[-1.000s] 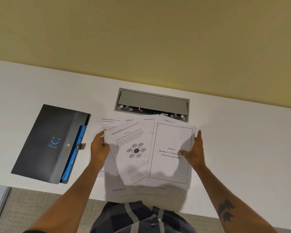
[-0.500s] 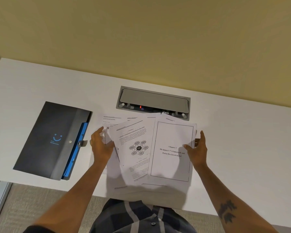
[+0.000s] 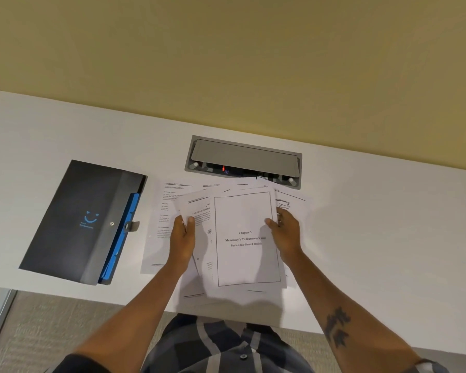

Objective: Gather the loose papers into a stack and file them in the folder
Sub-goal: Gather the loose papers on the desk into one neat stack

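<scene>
While the papers (image 3: 242, 238) lie fanned in an overlapping spread on the white table (image 3: 374, 224), both hands have hold of them from opposite sides. Left hand (image 3: 184, 239) has its grip closed on the left edge of the upper sheets, thumb on top and fingers hidden beneath. Right hand (image 3: 285, 232) grips the right edge of the title page (image 3: 246, 239), which reads "Chapter 3", its thumb pressed on the face of the sheet and the other fingers curled behind. That title page sits uppermost and almost square to the table's near edge, with other sheets sticking out at angles from under it. One printed sheet (image 3: 162, 224) lies flat just left of the papers, partly covered by them. Well left of the papers rests the folder (image 3: 73, 219), dark with a blue smile mark, lying flat and tilted, blue inner dividers showing along its right edge. Just beyond the papers, a grey cable hatch (image 3: 244, 157) is set into the table, and the far corners of some sheets overlap its near rim
</scene>
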Action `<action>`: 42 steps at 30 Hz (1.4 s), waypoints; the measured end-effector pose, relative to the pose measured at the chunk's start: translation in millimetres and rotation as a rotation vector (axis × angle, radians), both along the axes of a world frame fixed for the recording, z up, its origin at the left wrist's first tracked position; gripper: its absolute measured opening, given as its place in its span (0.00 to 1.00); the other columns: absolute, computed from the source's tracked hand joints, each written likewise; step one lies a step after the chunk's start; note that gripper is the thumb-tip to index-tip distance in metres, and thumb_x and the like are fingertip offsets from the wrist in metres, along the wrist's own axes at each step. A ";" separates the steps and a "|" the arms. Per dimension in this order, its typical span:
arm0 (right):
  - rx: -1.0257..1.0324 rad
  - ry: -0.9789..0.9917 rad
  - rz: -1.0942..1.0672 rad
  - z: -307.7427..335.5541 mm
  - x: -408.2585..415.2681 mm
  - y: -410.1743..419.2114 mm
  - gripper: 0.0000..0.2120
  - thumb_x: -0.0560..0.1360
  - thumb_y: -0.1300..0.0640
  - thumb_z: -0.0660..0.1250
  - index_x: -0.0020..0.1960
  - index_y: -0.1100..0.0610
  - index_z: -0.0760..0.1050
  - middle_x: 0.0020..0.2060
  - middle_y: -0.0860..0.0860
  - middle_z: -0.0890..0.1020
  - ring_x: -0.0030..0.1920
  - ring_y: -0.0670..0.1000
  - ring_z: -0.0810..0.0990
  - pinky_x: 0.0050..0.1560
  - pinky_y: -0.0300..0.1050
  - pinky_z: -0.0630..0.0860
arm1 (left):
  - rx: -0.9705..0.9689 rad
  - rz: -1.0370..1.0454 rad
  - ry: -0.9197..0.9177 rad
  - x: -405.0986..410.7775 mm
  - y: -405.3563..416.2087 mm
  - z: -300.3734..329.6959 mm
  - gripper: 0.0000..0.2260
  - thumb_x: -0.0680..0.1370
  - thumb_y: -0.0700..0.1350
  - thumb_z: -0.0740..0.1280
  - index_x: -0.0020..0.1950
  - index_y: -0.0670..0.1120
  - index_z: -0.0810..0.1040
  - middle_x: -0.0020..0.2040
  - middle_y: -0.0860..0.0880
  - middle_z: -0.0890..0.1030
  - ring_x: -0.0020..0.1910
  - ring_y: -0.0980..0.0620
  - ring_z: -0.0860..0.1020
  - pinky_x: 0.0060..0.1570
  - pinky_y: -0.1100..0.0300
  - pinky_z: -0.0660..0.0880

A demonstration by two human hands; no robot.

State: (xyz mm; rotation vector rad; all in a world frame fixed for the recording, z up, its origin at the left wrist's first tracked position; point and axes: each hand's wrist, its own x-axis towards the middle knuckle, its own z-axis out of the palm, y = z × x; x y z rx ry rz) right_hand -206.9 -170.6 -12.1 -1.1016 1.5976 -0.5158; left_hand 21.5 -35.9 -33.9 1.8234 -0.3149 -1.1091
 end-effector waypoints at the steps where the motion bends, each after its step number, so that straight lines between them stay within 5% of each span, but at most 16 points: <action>1: -0.002 -0.007 0.018 -0.4 8.3 1.6 0.15 0.77 0.69 0.71 0.61 0.58 0.80 0.49 0.63 0.82 0.47 0.61 0.78 0.54 0.47 0.79 | 0.007 0.000 0.010 -1.1 0.5 -0.8 0.17 0.84 0.54 0.59 0.72 0.52 0.69 0.68 0.49 0.77 0.66 0.46 0.77 0.65 0.46 0.77; 4: -0.007 0.022 0.096 -2.4 31.5 4.7 0.18 0.80 0.68 0.67 0.68 0.59 0.77 0.55 0.55 0.80 0.54 0.52 0.77 0.55 0.39 0.75 | 0.033 0.021 0.013 -1.8 1.9 -2.5 0.17 0.85 0.51 0.58 0.73 0.50 0.68 0.69 0.49 0.77 0.67 0.46 0.76 0.67 0.45 0.75; 11: 0.059 0.022 0.191 -3.7 66.8 22.2 0.21 0.82 0.69 0.62 0.73 0.57 0.74 0.66 0.52 0.79 0.66 0.52 0.78 0.69 0.46 0.75 | 0.066 0.020 -0.022 -2.4 3.3 -5.3 0.14 0.81 0.43 0.66 0.66 0.45 0.72 0.59 0.49 0.80 0.58 0.50 0.78 0.64 0.47 0.77; 17: 0.050 -0.034 0.150 3.3 47.6 16.3 0.16 0.80 0.62 0.69 0.67 0.56 0.78 0.56 0.56 0.85 0.49 0.47 0.85 0.51 0.38 0.81 | 0.105 0.062 -0.053 3.0 14.5 -9.5 0.20 0.80 0.37 0.66 0.71 0.46 0.71 0.67 0.46 0.78 0.66 0.44 0.76 0.67 0.44 0.75; 19: -0.053 0.068 0.102 6.9 26.6 6.2 0.15 0.78 0.65 0.70 0.64 0.60 0.79 0.57 0.57 0.85 0.53 0.51 0.86 0.59 0.47 0.83 | 0.131 0.076 -0.076 7.0 22.5 -11.7 0.20 0.81 0.38 0.66 0.73 0.46 0.70 0.69 0.45 0.77 0.68 0.42 0.75 0.68 0.41 0.74; 23: -0.155 0.442 0.284 10.3 -22.8 -20.2 0.28 0.76 0.64 0.74 0.73 0.62 0.72 0.69 0.60 0.76 0.71 0.61 0.74 0.72 0.55 0.72 | 0.189 0.092 -0.103 12.7 42.1 -15.1 0.20 0.81 0.39 0.66 0.72 0.47 0.70 0.68 0.44 0.77 0.67 0.41 0.76 0.66 0.40 0.75; 29: -0.089 0.775 0.699 11.4 -67.8 -51.7 0.62 0.66 0.44 0.83 0.84 0.58 0.46 0.84 0.56 0.49 0.83 0.61 0.51 0.78 0.67 0.62 | 0.271 0.106 -0.108 9.4 67.8 -17.1 0.16 0.81 0.42 0.67 0.67 0.51 0.71 0.61 0.47 0.79 0.60 0.41 0.79 0.59 0.40 0.79; 33: -0.048 0.878 0.858 7.5 -76.4 -60.4 0.66 0.68 0.37 0.78 0.84 0.59 0.35 0.85 0.54 0.42 0.84 0.60 0.44 0.79 0.70 0.56 | 0.269 0.108 -0.117 5.8 80.0 -15.7 0.16 0.80 0.41 0.67 0.67 0.51 0.72 0.58 0.48 0.80 0.59 0.43 0.79 0.59 0.41 0.79; 37: -0.108 0.859 0.826 4.5 -76.0 -49.1 0.63 0.71 0.39 0.78 0.84 0.58 0.35 0.85 0.54 0.46 0.85 0.59 0.44 0.81 0.68 0.53 | 0.276 0.118 -0.127 2.7 81.9 -11.0 0.16 0.80 0.41 0.67 0.68 0.50 0.71 0.58 0.48 0.79 0.59 0.43 0.78 0.59 0.41 0.79; 42: -0.159 0.676 0.554 5.9 -75.2 -31.5 0.61 0.66 0.49 0.84 0.85 0.55 0.46 0.73 0.62 0.71 0.75 0.63 0.68 0.76 0.61 0.66 | 0.229 0.136 -0.117 -2.4 73.3 2.5 0.15 0.81 0.42 0.68 0.65 0.54 0.71 0.55 0.53 0.79 0.56 0.48 0.77 0.49 0.56 0.78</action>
